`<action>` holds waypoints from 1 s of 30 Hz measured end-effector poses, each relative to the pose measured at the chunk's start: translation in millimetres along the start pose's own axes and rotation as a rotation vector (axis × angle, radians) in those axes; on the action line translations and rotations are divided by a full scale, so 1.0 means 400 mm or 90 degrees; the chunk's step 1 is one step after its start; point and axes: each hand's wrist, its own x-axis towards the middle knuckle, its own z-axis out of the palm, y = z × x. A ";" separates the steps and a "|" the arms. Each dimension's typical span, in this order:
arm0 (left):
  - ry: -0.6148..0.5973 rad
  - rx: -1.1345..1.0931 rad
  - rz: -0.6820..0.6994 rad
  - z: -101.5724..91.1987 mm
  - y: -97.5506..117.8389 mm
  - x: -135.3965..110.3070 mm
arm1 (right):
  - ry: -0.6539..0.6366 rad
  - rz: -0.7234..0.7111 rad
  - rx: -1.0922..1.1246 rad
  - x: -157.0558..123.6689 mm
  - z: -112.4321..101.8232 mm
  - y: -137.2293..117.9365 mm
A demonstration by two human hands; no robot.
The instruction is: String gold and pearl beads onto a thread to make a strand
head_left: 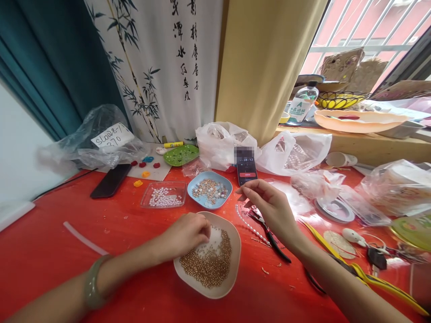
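My left hand (188,233) rests on the rim of a cream dish (232,273) filled with small gold beads (208,264); its fingers are curled together over the beads, pinching something too small to make out. My right hand (269,204) hovers to the right of the dish, fingers pinched together, apparently on a thin thread. A strand of white pearls (251,226) lies on the red table (134,269) below that hand, beside black pliers (272,240).
A blue dish of mixed beads (209,189) and a clear tray of pearls (164,195) sit behind the cream dish. A phone (246,170) stands upright; another phone (110,180) lies flat. Plastic bags (296,152), yellow tweezers (370,276), lids and tools crowd the right.
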 end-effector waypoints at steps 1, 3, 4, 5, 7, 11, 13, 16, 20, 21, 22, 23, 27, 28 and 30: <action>-0.003 0.007 -0.001 -0.001 0.001 -0.001 | 0.002 0.004 0.008 0.002 -0.002 0.001; -0.004 0.016 -0.007 -0.003 0.005 -0.002 | 0.006 0.014 0.017 0.006 -0.004 0.003; -0.003 0.018 -0.009 -0.004 0.007 -0.003 | 0.007 0.019 0.020 0.008 -0.005 0.004; -0.002 0.017 -0.011 -0.005 0.008 -0.004 | 0.009 0.023 0.021 0.009 -0.006 0.004; 0.008 -0.001 -0.011 -0.006 0.009 -0.004 | 0.012 0.025 0.017 0.010 -0.008 0.005; 0.036 -0.133 -0.049 -0.003 0.008 0.004 | 0.016 0.023 0.008 0.012 -0.012 0.007; 0.036 -0.248 -0.096 -0.002 0.009 0.010 | 0.018 0.025 0.013 0.013 -0.013 0.008; 0.031 -0.431 -0.149 -0.007 0.013 0.018 | 0.020 0.030 0.025 0.015 -0.015 0.010; 0.072 -0.587 -0.151 -0.014 0.015 0.022 | 0.021 0.030 0.035 0.017 -0.016 0.014; 0.089 -0.615 -0.147 -0.015 0.014 0.022 | 0.019 0.032 0.035 0.018 -0.016 0.015; 0.106 -0.643 -0.145 -0.016 0.013 0.022 | 0.018 0.035 0.036 0.018 -0.015 0.016; 0.124 -0.673 -0.146 -0.016 0.012 0.022 | 0.016 0.039 0.038 0.018 -0.013 0.016; 0.165 -0.805 -0.189 -0.020 0.014 0.024 | -0.008 0.067 0.059 0.003 0.010 0.012; 0.172 -0.837 -0.201 -0.021 0.014 0.025 | -0.026 0.077 0.067 -0.004 0.021 0.011; 0.184 -0.895 -0.209 -0.022 0.014 0.026 | -0.081 0.096 0.089 -0.023 0.046 0.010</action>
